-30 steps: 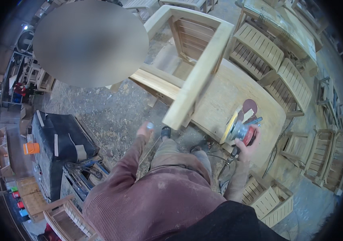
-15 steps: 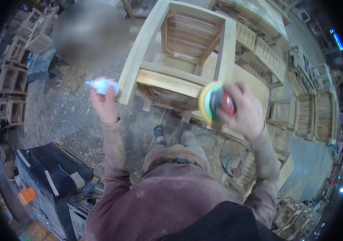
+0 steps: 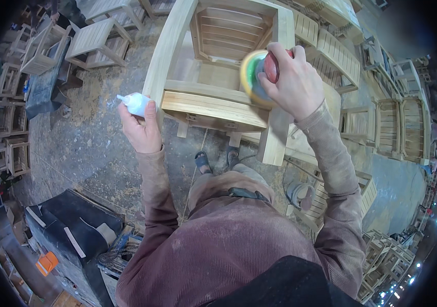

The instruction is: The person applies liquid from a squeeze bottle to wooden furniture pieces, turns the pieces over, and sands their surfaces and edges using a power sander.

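Note:
In my left hand (image 3: 142,130) is a small white squeeze bottle (image 3: 137,104) with a pointed nozzle, held tilted just left of a pale wooden furniture frame (image 3: 157,66). My right hand (image 3: 297,84) grips a red and black power sander (image 3: 271,67) from above. Its round green and yellow pad (image 3: 249,74) is tipped on edge over the frame's right upright; whether it touches the wood I cannot tell. A lighter wooden rail (image 3: 213,108) runs across the front of the frame, between my hands. Slats show inside the frame behind it.
Slatted wooden chairs (image 3: 101,43) stand at the far left, with more slatted pieces (image 3: 338,59) at the right. A black-covered cabinet (image 3: 70,225) stands at my lower left, an orange object (image 3: 47,263) beside it. A bucket (image 3: 300,195) sits near my right side. Sawdust lies on the floor.
The sander in my right hand has moved up and left, over the frame's right upright. My left hand, still with the bottle, has shifted slightly right relative to the view.

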Demonstrator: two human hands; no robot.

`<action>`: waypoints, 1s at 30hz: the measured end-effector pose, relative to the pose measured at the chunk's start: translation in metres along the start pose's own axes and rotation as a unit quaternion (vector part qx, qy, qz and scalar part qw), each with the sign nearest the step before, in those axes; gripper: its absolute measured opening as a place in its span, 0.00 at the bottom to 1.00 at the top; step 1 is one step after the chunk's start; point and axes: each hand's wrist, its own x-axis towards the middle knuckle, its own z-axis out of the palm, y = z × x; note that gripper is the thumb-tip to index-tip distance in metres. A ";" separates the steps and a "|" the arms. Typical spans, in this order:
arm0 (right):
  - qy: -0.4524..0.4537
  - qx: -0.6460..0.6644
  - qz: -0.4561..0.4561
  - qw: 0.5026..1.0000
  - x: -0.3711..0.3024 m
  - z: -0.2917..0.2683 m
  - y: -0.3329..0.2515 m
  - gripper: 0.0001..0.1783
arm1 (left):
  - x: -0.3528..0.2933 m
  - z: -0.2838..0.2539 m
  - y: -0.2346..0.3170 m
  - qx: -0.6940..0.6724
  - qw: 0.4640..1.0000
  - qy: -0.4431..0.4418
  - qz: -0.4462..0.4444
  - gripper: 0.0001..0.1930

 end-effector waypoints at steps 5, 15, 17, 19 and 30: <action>0.013 0.009 -0.023 1.000 -0.006 0.004 -0.002 0.25 | 0.000 0.003 -0.002 0.036 0.997 0.044 0.045 0.18; -0.057 0.087 -0.101 0.989 -0.067 -0.019 -0.018 0.21 | 0.008 -0.019 -0.019 0.004 1.000 0.017 0.015 0.15; -0.065 0.087 -0.131 0.985 -0.079 -0.027 -0.017 0.20 | 0.008 -0.015 -0.026 0.018 0.999 0.004 0.044 0.15; -0.138 0.132 -0.119 0.974 -0.080 -0.033 -0.016 0.21 | 0.006 -0.010 -0.030 -0.093 0.994 0.058 0.005 0.15; 0.011 -0.014 -0.012 1.000 0.209 0.022 0.155 0.20 | 0.010 -0.007 -0.027 -0.108 0.985 0.136 -0.005 0.16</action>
